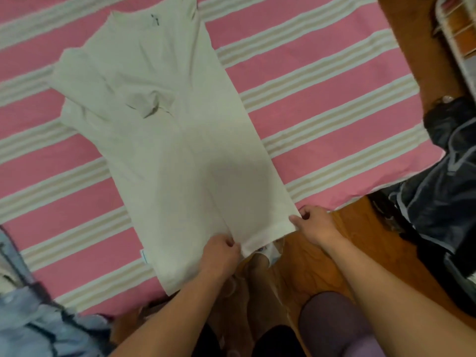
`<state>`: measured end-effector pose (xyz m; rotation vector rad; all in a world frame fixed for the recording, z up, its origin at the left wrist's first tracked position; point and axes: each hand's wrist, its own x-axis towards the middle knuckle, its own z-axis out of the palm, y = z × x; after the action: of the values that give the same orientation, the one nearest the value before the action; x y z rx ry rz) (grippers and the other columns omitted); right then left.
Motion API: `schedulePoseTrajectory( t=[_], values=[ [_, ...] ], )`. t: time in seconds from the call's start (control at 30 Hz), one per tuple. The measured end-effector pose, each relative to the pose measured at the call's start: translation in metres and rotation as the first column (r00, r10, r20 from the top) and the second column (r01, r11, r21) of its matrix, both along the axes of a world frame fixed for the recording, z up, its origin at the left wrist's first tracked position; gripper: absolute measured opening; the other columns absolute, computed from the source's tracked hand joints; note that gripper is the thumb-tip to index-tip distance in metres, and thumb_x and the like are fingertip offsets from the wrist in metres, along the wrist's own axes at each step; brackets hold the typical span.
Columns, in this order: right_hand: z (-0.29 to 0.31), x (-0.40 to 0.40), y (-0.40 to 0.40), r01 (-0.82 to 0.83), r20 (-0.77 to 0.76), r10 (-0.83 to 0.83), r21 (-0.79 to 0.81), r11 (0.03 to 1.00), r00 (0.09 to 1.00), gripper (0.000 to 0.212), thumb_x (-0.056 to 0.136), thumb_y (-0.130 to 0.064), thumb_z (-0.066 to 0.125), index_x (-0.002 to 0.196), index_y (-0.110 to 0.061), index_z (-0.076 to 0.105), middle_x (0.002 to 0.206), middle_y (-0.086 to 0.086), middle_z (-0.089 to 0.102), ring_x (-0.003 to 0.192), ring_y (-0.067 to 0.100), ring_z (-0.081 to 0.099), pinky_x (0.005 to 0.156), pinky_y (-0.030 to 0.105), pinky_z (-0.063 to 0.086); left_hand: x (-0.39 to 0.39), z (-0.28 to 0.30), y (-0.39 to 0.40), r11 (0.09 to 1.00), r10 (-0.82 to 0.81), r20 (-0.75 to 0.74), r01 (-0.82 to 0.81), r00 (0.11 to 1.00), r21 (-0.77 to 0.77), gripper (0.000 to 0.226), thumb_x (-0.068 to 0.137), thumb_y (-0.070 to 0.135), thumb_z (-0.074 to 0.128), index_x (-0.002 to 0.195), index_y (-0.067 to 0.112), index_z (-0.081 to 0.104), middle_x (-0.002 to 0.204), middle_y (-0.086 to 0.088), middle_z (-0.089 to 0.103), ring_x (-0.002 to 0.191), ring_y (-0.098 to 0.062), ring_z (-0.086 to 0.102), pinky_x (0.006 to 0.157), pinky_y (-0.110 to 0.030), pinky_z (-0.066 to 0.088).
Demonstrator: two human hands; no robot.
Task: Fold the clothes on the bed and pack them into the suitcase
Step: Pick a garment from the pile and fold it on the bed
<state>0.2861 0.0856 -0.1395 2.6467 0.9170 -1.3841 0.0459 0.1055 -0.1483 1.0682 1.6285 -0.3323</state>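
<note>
Your left hand [221, 249] and right hand [310, 222] pinch the shirt [164, 130] hem at 6 o'clock; uneven lifting could undo the folded side.

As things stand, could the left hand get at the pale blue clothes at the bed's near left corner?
Probably yes, once it lets go. The left hand pinches the white shirt's hem, so it is busy, but nothing lies between it and the blue clothes on the striped bedsheet.
</note>
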Motion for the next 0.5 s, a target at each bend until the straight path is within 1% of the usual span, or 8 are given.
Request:
schedulePoseTrajectory(
  t=[0.1,0.17,0.23,0.27,0.3,0.37,0.43,0.5],
  values=[
    [0.001,-0.006,0.004,-0.031,0.048,0.034,-0.054,0.998,0.998,0.024,0.096,-0.03,0.068,0.078,-0.015,0.06,0.075,0.001,0.062,0.067,0.013,0.055,0.054,0.027,0.038,0.0,0.003,0.0,0.995,-0.096,-0.006,0.096,0.995,-0.023,0.023,0.094,0.028,0.056,0.077,0.014,0.062,0.091,-0.01,0.069,0.094,-0.031,0.066,0.082,-0.036,0.052],
    [0.001,-0.01,0.01,-0.079,0.069,0.087,-0.111,0.991,0.994,0.02,0.096,-0.032,0.066,0.085,-0.016,0.062,0.08,0.001,0.064,0.073,0.016,0.059,0.063,0.03,0.048,-0.002,0.004,0.004,0.981,-0.189,-0.017,0.189,0.982,-0.044,0.029,0.098,0.033,0.051,0.091,0.011,0.068,0.101,-0.012,0.071,0.099,-0.031,0.066,0.084,-0.036,0.051],
    [0.004,-0.013,0.019,-0.167,0.085,0.187,-0.199,0.966,0.979,0.017,0.098,-0.034,0.062,0.093,-0.018,0.064,0.085,-0.002,0.065,0.079,0.015,0.062,0.074,0.033,0.054,-0.006,0.008,0.017,0.959,-0.259,0.028,0.261,0.965,-0.111,0.037,0.101,0.036,0.047,0.1,0.007,0.07,0.101,-0.016,0.072,0.098,-0.032,0.069,0.083,-0.035,0.054],
    [0.006,-0.013,0.026,-0.239,0.088,0.269,-0.258,0.936,0.959,0.016,0.098,-0.035,0.059,0.097,-0.02,0.065,0.087,-0.004,0.065,0.08,0.013,0.062,0.077,0.032,0.055,-0.009,0.012,0.028,0.952,-0.251,0.069,0.259,0.966,-0.164,0.037,0.101,0.034,0.047,0.1,0.005,0.07,0.096,-0.017,0.073,0.091,-0.032,0.071,0.077,-0.033,0.056],
    [0.009,-0.013,0.036,-0.315,0.083,0.358,-0.32,0.894,0.93,0.017,0.098,-0.034,0.056,0.102,-0.021,0.066,0.091,-0.004,0.066,0.083,0.013,0.063,0.08,0.032,0.056,-0.015,0.018,0.043,0.947,-0.201,0.108,0.221,0.974,-0.234,0.034,0.102,0.03,0.048,0.098,0.004,0.069,0.088,-0.016,0.072,0.078,-0.03,0.072,0.065,-0.03,0.056],
    [0.02,-0.011,0.066,-0.414,0.087,0.48,-0.39,0.823,0.873,0.024,0.096,-0.032,0.053,0.114,-0.022,0.066,0.098,-0.004,0.067,0.089,0.016,0.064,0.081,0.033,0.056,-0.027,0.033,0.082,0.948,-0.02,0.15,0.067,0.988,-0.311,0.027,0.103,0.025,0.051,0.095,0.004,0.066,0.069,-0.01,0.065,0.054,-0.021,0.065,0.046,-0.021,0.045],
    [0.032,-0.009,0.114,-0.442,0.152,0.503,-0.311,0.841,0.851,0.017,0.094,-0.027,0.056,0.106,-0.023,0.067,0.091,-0.005,0.066,0.081,0.016,0.064,0.069,0.03,0.053,-0.043,0.043,0.132,0.978,0.138,0.168,-0.108,0.976,-0.176,0.024,0.102,0.021,0.054,0.093,0.002,0.066,0.063,-0.008,0.064,0.046,-0.018,0.061,0.043,-0.019,0.041],
    [0.04,-0.012,0.175,-0.468,0.241,0.487,-0.137,0.873,0.839,0.011,0.094,-0.021,0.056,0.1,-0.021,0.065,0.091,-0.004,0.067,0.079,0.018,0.064,0.069,0.032,0.053,-0.06,0.051,0.189,0.955,0.271,0.168,-0.286,0.948,0.075,0.019,0.099,0.015,0.055,0.091,0.002,0.066,0.067,-0.009,0.066,0.052,-0.02,0.063,0.047,-0.022,0.044]
  ],
)
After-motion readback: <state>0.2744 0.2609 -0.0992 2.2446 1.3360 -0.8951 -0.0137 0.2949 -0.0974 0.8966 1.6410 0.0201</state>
